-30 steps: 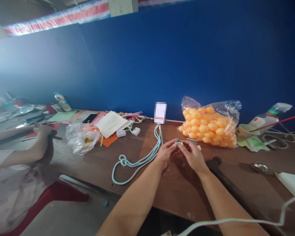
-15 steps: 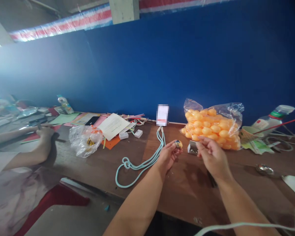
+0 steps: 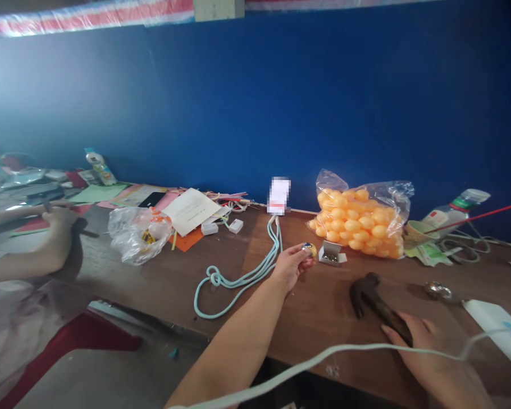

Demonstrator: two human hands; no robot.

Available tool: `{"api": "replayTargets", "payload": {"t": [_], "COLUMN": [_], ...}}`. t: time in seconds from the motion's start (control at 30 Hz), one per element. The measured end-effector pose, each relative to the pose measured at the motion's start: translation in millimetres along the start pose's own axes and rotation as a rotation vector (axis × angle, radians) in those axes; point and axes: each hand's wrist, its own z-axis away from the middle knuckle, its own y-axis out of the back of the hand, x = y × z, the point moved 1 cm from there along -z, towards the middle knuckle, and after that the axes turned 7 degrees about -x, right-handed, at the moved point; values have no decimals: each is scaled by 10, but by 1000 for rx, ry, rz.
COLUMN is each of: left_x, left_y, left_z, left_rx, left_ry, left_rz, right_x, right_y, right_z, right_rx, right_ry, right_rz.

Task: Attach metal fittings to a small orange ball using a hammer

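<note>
Between the thumb and fingers of my left hand (image 3: 290, 267) is a small orange ball (image 3: 309, 250), partly covered in shiny metal. My right hand (image 3: 428, 346) is closed around the handle end of a claw hammer (image 3: 381, 307), its head toward the middle of the table. Just right of the ball, a small open box (image 3: 331, 253) contains little shiny metal pieces, too small to name. Behind that box stands a clear bag of orange balls (image 3: 357, 218). A silvery, shiny round object (image 3: 438, 291) lies beyond the hammer on the right.
A pale blue cord (image 3: 215, 315) loops across the table (image 3: 255, 318); a pale cord (image 3: 323, 358) crosses the near foreground. Papers (image 3: 191, 213), small white boxes (image 3: 235, 226) and a plastic bag (image 3: 132, 244) lie left. Another person's arm (image 3: 46, 250) rests far left. A bottle (image 3: 460, 207) leans right.
My right hand has left the small open box, moved right and toward me, and taken hold of the hammer. My left hand keeps the ball. The view has shifted slightly.
</note>
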Motion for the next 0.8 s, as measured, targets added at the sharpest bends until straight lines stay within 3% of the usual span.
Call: {"api": "replayTargets", "payload": {"t": [0.1, 0.27, 0.53, 0.8], "left_x": [-4, 5, -20, -25], "left_y": [24, 34, 38, 34], "left_z": [-5, -11, -14, 9], "left_rx": [10, 14, 35, -14], "left_ry": [-3, 27, 62, 58], "left_rz": [-18, 12, -24, -46], "right_x": [-39, -200, -911, -1332], "right_y": [-28, 112, 485, 536], "right_z": [-10, -38, 72, -31], "right_rx": [-59, -69, -258, -232], "right_ry": [50, 86, 1, 48], "right_rz": [61, -138, -657, -692]}}
